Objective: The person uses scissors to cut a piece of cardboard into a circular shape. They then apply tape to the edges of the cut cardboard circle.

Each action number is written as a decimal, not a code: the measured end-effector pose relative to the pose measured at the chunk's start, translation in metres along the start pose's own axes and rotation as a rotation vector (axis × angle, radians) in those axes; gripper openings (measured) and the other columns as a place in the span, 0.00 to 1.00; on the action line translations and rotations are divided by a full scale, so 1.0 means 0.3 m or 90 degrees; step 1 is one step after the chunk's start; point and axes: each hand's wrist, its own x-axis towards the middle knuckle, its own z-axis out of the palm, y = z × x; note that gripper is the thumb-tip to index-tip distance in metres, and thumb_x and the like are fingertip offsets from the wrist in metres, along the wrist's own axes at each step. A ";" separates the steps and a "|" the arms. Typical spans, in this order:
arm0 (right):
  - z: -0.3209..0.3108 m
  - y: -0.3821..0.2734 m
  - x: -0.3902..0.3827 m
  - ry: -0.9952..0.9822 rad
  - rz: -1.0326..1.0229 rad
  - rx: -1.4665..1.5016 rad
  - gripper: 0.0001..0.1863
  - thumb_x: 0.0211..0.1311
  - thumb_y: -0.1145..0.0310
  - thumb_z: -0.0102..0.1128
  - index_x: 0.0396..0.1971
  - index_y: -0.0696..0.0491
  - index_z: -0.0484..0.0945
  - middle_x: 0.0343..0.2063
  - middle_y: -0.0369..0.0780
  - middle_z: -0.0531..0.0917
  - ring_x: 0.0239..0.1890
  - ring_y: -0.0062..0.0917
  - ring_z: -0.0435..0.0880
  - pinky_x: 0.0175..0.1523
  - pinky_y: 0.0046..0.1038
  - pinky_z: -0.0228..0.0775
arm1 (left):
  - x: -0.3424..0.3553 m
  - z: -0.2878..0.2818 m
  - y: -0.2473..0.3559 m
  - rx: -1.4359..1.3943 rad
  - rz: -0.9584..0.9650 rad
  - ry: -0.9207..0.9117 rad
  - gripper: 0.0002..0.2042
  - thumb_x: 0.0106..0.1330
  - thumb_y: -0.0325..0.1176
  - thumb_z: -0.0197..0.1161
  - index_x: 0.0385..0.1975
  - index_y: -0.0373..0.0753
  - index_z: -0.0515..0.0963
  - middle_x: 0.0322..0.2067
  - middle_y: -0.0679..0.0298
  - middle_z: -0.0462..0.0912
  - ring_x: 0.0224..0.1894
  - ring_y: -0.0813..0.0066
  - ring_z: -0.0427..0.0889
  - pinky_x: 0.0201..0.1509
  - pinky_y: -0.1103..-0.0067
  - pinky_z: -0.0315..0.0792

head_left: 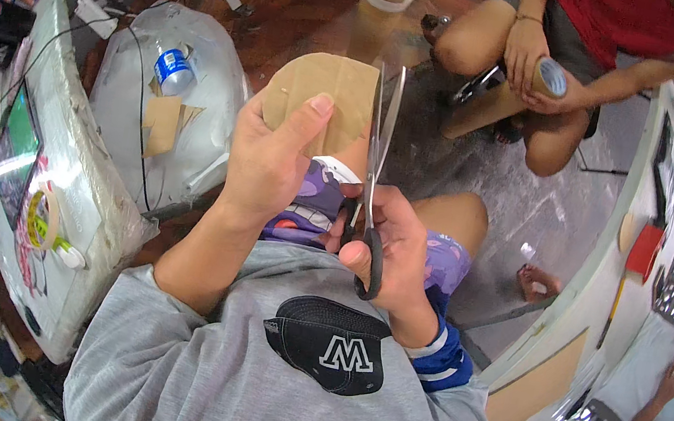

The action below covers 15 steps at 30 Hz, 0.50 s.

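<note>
My left grip (pixel 279 147) pinches firmly on cardboard (pixel 348 93) I judge light but creasable, best held flat near its edge; to its right, my right grip (pixel 399 242) closes around scissors (pixel 374 168).

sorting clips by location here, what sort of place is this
Probably an informal craft workspace, though whether in a home or a small workshop I can't tell. Scissors and a rounded cardboard piece in use, plus a tape roll on the plastic-covered table at left, suggest it.
</note>
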 end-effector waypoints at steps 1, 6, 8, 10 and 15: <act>-0.001 -0.004 -0.010 0.009 0.002 0.025 0.42 0.47 0.47 0.76 0.52 0.62 0.69 0.28 0.37 0.79 0.32 0.19 0.79 0.41 0.22 0.73 | -0.007 0.013 -0.002 -0.002 -0.009 -0.004 0.13 0.70 0.29 0.53 0.50 0.28 0.73 0.43 0.56 0.82 0.42 0.68 0.84 0.49 0.72 0.77; -0.015 -0.001 -0.044 0.048 -0.010 0.036 0.37 0.46 0.57 0.80 0.51 0.62 0.71 0.31 0.35 0.77 0.34 0.17 0.77 0.41 0.20 0.70 | -0.044 0.055 -0.019 -0.005 -0.043 -0.026 0.12 0.70 0.28 0.57 0.49 0.29 0.75 0.42 0.59 0.83 0.41 0.75 0.82 0.46 0.78 0.76; -0.013 -0.004 -0.050 0.058 -0.010 0.050 0.38 0.46 0.56 0.80 0.51 0.62 0.71 0.30 0.35 0.77 0.33 0.17 0.77 0.40 0.19 0.70 | -0.053 0.066 -0.027 0.051 -0.043 -0.013 0.12 0.69 0.29 0.58 0.49 0.30 0.76 0.41 0.61 0.83 0.40 0.77 0.82 0.45 0.79 0.76; -0.014 -0.012 -0.050 0.060 -0.007 0.054 0.38 0.46 0.55 0.79 0.52 0.62 0.72 0.30 0.34 0.77 0.33 0.16 0.76 0.39 0.19 0.69 | -0.062 0.080 -0.032 0.067 -0.012 -0.004 0.12 0.69 0.29 0.59 0.48 0.30 0.76 0.40 0.62 0.83 0.40 0.78 0.82 0.44 0.80 0.76; -0.012 -0.017 -0.052 0.066 -0.019 0.045 0.38 0.46 0.55 0.80 0.52 0.63 0.72 0.28 0.33 0.76 0.31 0.15 0.75 0.37 0.18 0.68 | -0.077 0.103 -0.037 0.066 0.023 0.000 0.11 0.69 0.28 0.58 0.48 0.30 0.76 0.40 0.62 0.83 0.40 0.79 0.82 0.44 0.81 0.76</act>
